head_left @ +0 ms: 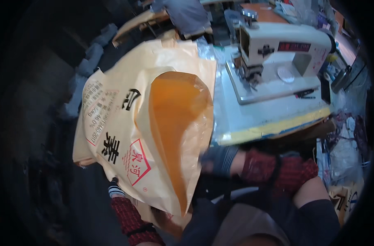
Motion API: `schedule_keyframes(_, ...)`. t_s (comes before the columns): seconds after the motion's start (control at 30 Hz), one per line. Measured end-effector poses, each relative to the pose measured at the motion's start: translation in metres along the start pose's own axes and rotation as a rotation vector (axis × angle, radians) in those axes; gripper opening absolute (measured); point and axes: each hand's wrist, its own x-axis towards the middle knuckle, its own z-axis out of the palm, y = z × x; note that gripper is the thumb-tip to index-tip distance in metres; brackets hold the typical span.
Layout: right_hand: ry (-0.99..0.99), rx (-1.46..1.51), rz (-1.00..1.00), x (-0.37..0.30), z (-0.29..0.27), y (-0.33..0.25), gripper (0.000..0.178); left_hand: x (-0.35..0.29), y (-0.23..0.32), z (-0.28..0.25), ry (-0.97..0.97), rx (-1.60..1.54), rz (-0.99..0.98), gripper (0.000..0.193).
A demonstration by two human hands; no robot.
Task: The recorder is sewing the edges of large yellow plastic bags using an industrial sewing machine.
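A large tan sack [127, 143] with black and red print spreads before me. Its mouth gapes toward the right, baring an orange inner side [172, 110]. My left hand [114, 185], in a dark glove with a striped cuff, grips the sack's lower left edge; part of its fingers is hidden there. Beside the right edge of the sack is my right hand [215, 160], gloved in dark cloth and smeared by motion, so its fingers cannot be made out. Red checked sleeve covers show on both forearms. More tan sacks [83, 158] lie beneath the printed one.
A white sewing machine [285, 49] stands on a pale table [256, 119] to the right, whose front edge is yellow. A black pen [305, 93] and a dark bottle [341, 78] are near it. Another person [185, 16] is at the back. Clear plastic [342, 141] bundles up at far right.
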Motion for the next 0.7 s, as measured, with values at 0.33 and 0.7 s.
schedule_keyframes(0.33, 0.523, -0.097, 0.269, 0.055, -0.13, 0.081, 0.044, -0.08, -0.001, 0.127, -0.008, -0.205, -0.06, 0.034)
schedule_keyframes(0.7, 0.618, 0.445, 0.642, -0.05, -0.068, 0.192, 0.021, -0.038, -0.044, 0.059, 0.377, 0.383, -0.151, 0.066)
